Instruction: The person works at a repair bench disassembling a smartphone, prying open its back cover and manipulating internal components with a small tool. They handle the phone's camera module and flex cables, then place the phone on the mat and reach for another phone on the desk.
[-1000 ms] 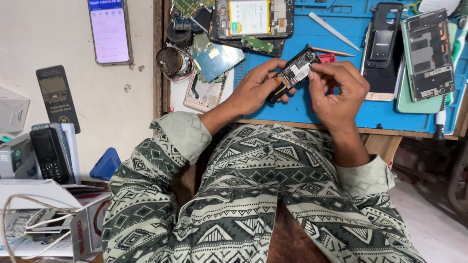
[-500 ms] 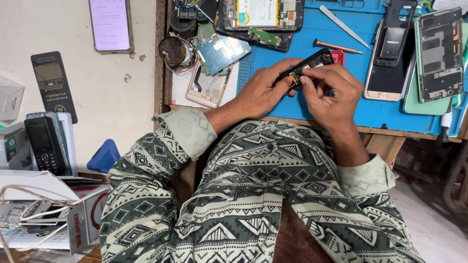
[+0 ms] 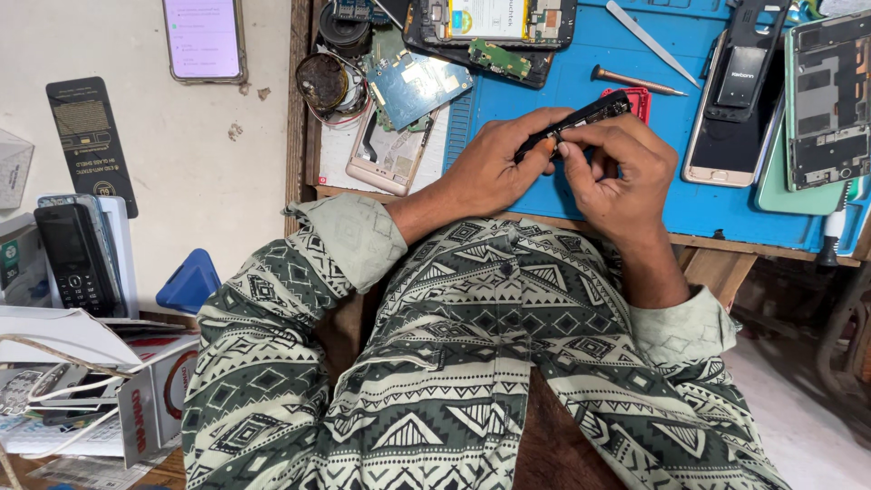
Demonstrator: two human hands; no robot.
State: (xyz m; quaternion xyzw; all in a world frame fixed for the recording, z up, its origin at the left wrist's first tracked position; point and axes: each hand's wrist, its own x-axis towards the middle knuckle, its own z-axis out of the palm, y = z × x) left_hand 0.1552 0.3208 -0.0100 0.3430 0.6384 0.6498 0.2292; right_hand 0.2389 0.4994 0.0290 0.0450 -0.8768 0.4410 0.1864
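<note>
Both hands meet over the blue work mat on the wooden bench. My left hand grips the near end of a small dark phone part, held edge-on. My right hand pinches the same part near its middle with thumb and fingertips. A small red piece lies on the mat just behind the part.
An opened phone with its battery showing lies at the back, a circuit board and a pale phone shell to the left. A screwdriver, a pry tool and more phone bodies sit right. A lit phone and keypad phone rest far left.
The phone part has turned from face-up to edge-on between my hands. My right fingers have shifted along it, and the camera view has drifted so the bench sits higher.
</note>
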